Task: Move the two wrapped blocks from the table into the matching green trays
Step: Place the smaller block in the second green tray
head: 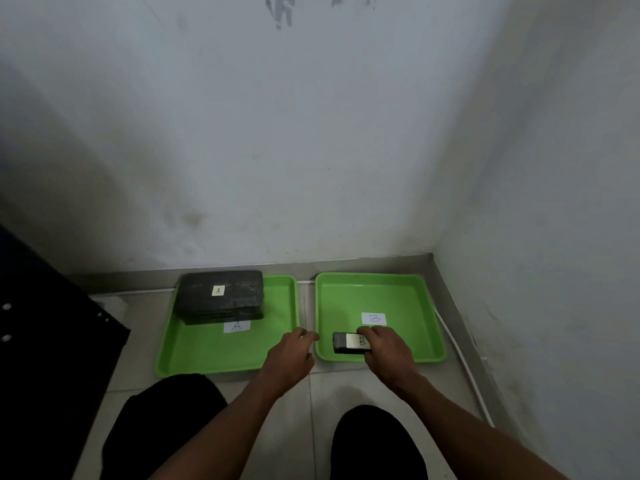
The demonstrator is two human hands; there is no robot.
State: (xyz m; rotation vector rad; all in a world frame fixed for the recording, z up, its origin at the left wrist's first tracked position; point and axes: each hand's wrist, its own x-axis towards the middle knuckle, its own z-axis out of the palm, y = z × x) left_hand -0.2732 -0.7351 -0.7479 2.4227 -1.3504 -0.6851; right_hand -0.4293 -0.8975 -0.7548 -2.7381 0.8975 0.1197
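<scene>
My right hand grips the small block low in the right tray; next I let go. Left hand loosely curled, empty.

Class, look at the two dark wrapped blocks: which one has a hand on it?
The small block labelled B, in the right-hand green tray. The right hand rests on it; the larger block labelled A sits untouched in the left tray.
</scene>
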